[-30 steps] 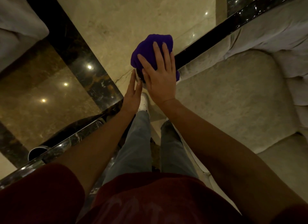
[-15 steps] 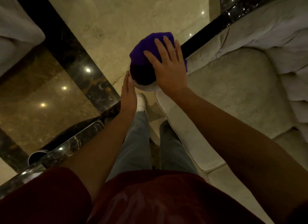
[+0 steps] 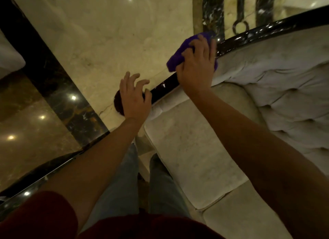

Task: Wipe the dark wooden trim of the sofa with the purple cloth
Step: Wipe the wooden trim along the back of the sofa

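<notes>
Far left: marble floor [image 3: 110, 35], pale w/ dark inlay bands, glossy, spot reflections. No task item there.

Left hand [image 3: 133, 98]: open, fingers spread and slightly curled, gripping nothing. Rests on or just above rounded end of dark wooden trim [image 3: 164, 85]; actual contact w/ wood not confirmable. Likely bracing function.

Ctr: trim runs from that end diagonally up and right, along top edge of sofa [image 3: 195, 149]. Polished, reflective.

Right hand [image 3: 196, 64]: closed around purple cloth [image 3: 175, 59], bunched, pressed on trim further up rail from left hand. Cloth protrudes left of and above fingers; small part visible at right of hand, against upholstery.

Right: tufted pale backrest [image 3: 284, 82] directly beside trim; seat cushion below. Trim section beyond cloth, twd upper right, judged not yet wiped.

Fault risks, judged:
- Cloth bunched, not flat: narrow contact patch, missed strips along rail.
- Curved rail + glossy finish: slip off outer edge if pressure off-ctr; cloth drop to floor.
- Cloth overlap onto pale fabric: dirt transfer if cloth soiled or damp.
- Bare left hand on polished wood: fingerprints on cleaned end.
- Far reach to upper right: loss of balance, reduced pressure.
</notes>
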Demonstrator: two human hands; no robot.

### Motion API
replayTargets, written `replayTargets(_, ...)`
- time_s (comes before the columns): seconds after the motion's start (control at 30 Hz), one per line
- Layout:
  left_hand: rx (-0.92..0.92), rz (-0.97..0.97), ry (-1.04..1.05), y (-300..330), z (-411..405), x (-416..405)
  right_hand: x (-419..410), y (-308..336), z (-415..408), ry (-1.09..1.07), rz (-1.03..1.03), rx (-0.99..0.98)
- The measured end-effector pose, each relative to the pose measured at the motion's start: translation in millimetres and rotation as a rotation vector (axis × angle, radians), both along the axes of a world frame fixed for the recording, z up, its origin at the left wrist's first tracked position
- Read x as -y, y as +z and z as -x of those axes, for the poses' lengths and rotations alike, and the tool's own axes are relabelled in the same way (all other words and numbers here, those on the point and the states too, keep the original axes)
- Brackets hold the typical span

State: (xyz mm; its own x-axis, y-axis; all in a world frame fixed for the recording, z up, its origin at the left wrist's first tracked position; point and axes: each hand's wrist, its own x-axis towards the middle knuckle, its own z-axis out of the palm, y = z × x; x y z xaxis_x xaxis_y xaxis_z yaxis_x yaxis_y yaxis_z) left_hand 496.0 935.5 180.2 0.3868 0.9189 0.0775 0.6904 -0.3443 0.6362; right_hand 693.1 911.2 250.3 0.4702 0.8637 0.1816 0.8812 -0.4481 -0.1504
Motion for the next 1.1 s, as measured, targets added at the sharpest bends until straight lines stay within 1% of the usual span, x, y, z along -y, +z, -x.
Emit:
replayTargets(0.07, -0.075, 0.002, 0.03, -4, -13, -4, -5, -1, 5, 0.027, -0.002, -0.042)
replayTargets(0.13, -0.229, -0.012, 0.046, -7, -19, -6, -3, -4, 14, 0.014, -0.035, -0.079)
replayTargets(0.23, -0.441, -0.025, 0.011, -7, -22, -6, 8, -15, 41, 0.027, -0.073, -0.107)
replayTargets(0.33, -0.514, 0.0, 0.021, -3, -26, -5, 16, -22, 47, 0.139, -0.083, -0.06)
replayTargets(0.43, -0.529, -0.019, 0.031, -1, -27, -4, 20, -23, 16, 0.186, -0.083, -0.01)
replayTargets(0.5, -0.551, -0.017, 0.027, -1, -27, -4, 15, -21, -15, 0.135, -0.085, 0.012)
replayTargets(0.63, -0.555, 0.021, 0.022, 0, -29, -5, 11, -13, -88, 0.06, 0.006, 0.012)
replayTargets(0.7, -0.553, 0.016, 0.032, 1, -29, -5, 13, -12, -108, 0.004, 0.022, 0.012)
replayTargets(0.77, -0.543, -0.007, 0.047, 1, -30, -5, 11, -13, -99, -0.082, -0.01, -0.005)
replayTargets(0.83, -0.506, -0.003, 0.073, 2, -33, -5, 9, -15, -65, -0.128, -0.064, -0.026)
replayTargets(0.9, -0.443, 0.017, 0.083, 3, -42, -6, 13, -20, -27, -0.063, -0.117, -0.056)
replayTargets(0.97, -0.351, 0.075, 0.074, 5, -58, -9, 20, -26, -2, 0.037, -0.127, -0.078)
replayTargets(1.03, -0.29, 0.159, 0.11, 6, -71, -13, 26, -31, -3, 0.125, -0.123, -0.07)
replayTargets(1.1, -0.258, 0.186, 0.16, 6, -75, -12, 30, -32, -23, 0.201, -0.106, -0.059)
